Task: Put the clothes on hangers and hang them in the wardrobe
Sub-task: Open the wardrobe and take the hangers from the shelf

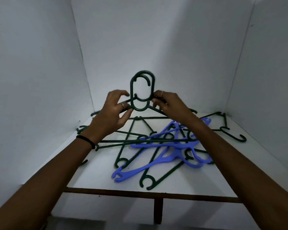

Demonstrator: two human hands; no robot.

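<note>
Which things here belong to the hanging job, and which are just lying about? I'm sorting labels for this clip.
In use:
- dark green hangers, hooks interlocked, held up
- left hand and right hand gripping them

Lying about for now:
- blue hangers on the shelf
- loose green hangers around them

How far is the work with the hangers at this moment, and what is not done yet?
Nothing looks finished: no clothes are in view. In hand: the left hand and right hand hold up dark green plastic hangers, hooks overlapping, above the white shelf. More green hangers and the blue plastic hangers lie piled there. Dressing and hanging remain.
</note>
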